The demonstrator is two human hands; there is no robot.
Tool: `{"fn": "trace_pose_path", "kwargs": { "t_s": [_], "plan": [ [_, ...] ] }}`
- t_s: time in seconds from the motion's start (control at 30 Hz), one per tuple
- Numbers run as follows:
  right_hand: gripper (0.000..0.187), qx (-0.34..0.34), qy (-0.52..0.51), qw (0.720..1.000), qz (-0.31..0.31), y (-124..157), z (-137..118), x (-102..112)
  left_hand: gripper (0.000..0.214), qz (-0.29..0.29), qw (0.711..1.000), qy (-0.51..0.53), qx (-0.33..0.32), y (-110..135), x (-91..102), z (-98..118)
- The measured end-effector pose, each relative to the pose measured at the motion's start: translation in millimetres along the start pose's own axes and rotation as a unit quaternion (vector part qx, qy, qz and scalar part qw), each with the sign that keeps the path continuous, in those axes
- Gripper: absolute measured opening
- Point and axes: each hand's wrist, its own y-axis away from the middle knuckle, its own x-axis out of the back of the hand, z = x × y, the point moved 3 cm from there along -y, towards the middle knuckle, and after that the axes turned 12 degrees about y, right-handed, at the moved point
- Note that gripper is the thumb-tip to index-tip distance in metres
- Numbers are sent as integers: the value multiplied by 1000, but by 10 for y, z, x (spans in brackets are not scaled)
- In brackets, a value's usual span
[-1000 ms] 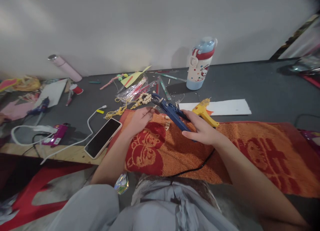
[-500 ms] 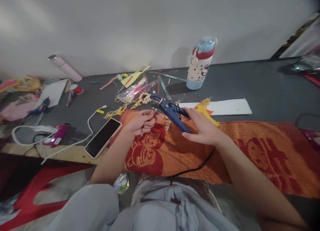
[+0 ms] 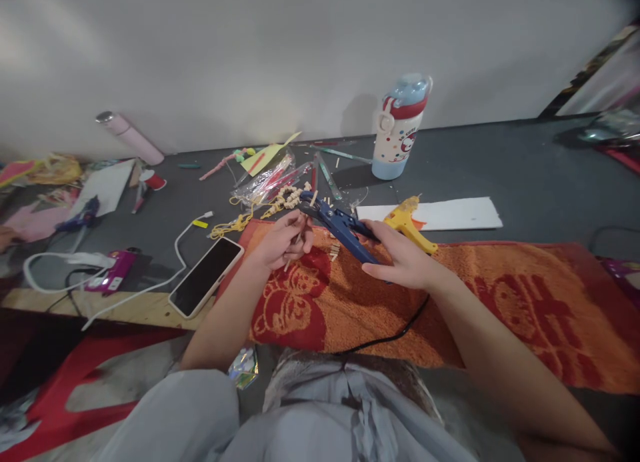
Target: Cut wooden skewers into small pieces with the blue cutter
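My right hand (image 3: 403, 255) is wrapped round the handles of blue long-handled cutters (image 3: 345, 235), thumb on the near side. The cutters' jaws point up and left, close to my left hand (image 3: 289, 239). That hand is closed in a pinch on a thin wooden stick (image 3: 287, 265), whose lower end sticks out below the fingers. A short pale piece (image 3: 314, 198) shows at the jaws; whether it is gripped there I cannot tell. Several small cut stick pieces (image 3: 335, 251) lie on the orange towel (image 3: 390, 309) beneath.
A yellow glue gun (image 3: 407, 223) lies across a white strip (image 3: 460, 214). Behind stands a drinking bottle (image 3: 400, 132). Left are a phone (image 3: 206, 277), a white cable (image 3: 177, 275) and yellow string (image 3: 233, 227). Part of another person's hand (image 3: 7, 238) shows at the left edge.
My left hand has turned, and the stick's end now points down below the fingers instead of up towards the jaws. The cutters have shifted slightly left. Another person's hand has appeared far left.
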Motion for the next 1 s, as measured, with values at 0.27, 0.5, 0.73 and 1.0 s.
{"fn": "trace_pose_path", "kwargs": {
  "t_s": [0.27, 0.5, 0.73, 1.0],
  "plan": [
    [72, -2, -8, 1000, -5, 3, 0, -2, 32, 20, 1000, -10, -22, -19, -24, 3],
    [70, -3, -31, 1000, 2, 9, 8, 5, 41, 26, 997, -41, -54, -41, 9, -9],
    [68, -9, -47, 999, -8, 16, 33, -10, 46, 65, 988, -90, -104, -70, 86, -21],
    [69, -16, -55, 998, -15, 17, 53, -12, 42, 74, 975, -168, -128, -77, 147, -15]
  ]
}}
